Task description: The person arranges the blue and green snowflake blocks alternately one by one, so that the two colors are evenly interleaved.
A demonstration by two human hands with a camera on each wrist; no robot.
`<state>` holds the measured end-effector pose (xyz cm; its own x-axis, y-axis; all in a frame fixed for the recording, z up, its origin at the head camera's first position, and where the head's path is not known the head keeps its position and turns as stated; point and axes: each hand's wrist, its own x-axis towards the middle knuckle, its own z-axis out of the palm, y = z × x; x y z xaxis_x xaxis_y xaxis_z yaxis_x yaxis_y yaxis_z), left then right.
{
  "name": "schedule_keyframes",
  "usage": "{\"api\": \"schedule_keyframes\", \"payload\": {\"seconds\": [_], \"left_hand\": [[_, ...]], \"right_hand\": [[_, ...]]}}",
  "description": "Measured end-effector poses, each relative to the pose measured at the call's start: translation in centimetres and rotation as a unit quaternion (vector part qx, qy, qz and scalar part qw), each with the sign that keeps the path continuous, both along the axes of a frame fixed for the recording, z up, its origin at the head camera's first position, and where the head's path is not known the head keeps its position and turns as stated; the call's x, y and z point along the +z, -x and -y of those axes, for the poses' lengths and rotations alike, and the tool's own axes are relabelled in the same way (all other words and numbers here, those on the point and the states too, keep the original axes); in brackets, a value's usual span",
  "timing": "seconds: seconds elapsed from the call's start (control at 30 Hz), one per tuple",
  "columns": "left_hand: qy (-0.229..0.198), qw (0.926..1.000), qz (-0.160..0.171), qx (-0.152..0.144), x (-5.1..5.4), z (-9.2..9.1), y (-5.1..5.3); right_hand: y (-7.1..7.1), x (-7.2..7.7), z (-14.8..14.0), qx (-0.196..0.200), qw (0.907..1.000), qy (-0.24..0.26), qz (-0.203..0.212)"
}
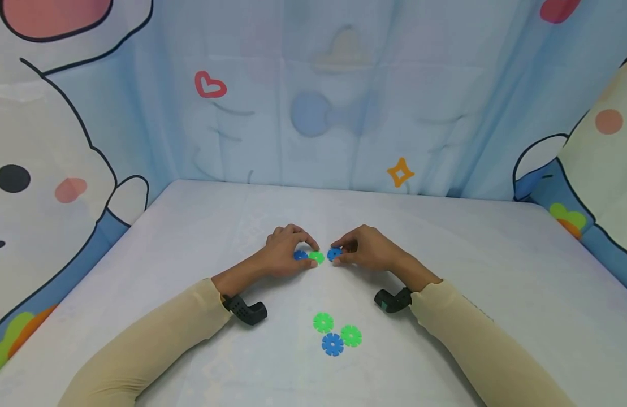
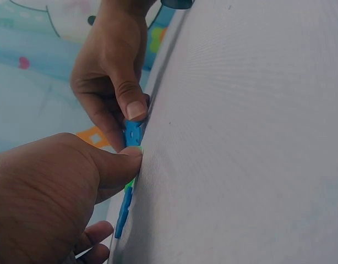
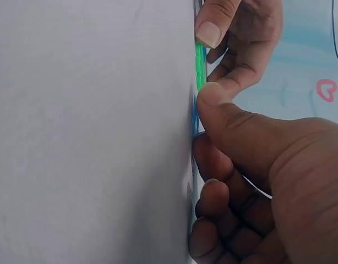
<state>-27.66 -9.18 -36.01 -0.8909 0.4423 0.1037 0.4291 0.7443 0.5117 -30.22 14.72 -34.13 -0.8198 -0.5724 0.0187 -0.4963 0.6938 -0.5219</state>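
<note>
Near the middle of the white table, my left hand (image 1: 284, 252) pinches a green notched plastic disc (image 1: 318, 258) between thumb and fingers. A blue notched disc (image 1: 300, 255) lies against the green one's left side, partly covered by that hand; whether the two interlock is hard to tell. Just to the right, my right hand (image 1: 370, 249) pinches another blue notched disc (image 1: 334, 254) by its edges. In the head view a small gap separates this disc from the green one. Seen edge-on in the left wrist view, the left-hand blue disc (image 2: 123, 213) stays close to the tabletop.
Closer to me on the table (image 1: 232, 367) lie a green disc (image 1: 323, 323), a second green disc (image 1: 351, 336) and a blue disc (image 1: 332, 344), grouped together. A printed curtain (image 1: 272, 130) hangs behind the table's far edge.
</note>
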Motion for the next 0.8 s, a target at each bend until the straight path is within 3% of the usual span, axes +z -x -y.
{"api": "schedule_keyframes", "payload": {"seconds": [0.8], "left_hand": [[0.0,1.0,-0.004,0.0,-0.05,0.02,-0.05]], "right_hand": [[-0.4,-0.16,0.13,0.003,1.0,0.001,0.002]]}}
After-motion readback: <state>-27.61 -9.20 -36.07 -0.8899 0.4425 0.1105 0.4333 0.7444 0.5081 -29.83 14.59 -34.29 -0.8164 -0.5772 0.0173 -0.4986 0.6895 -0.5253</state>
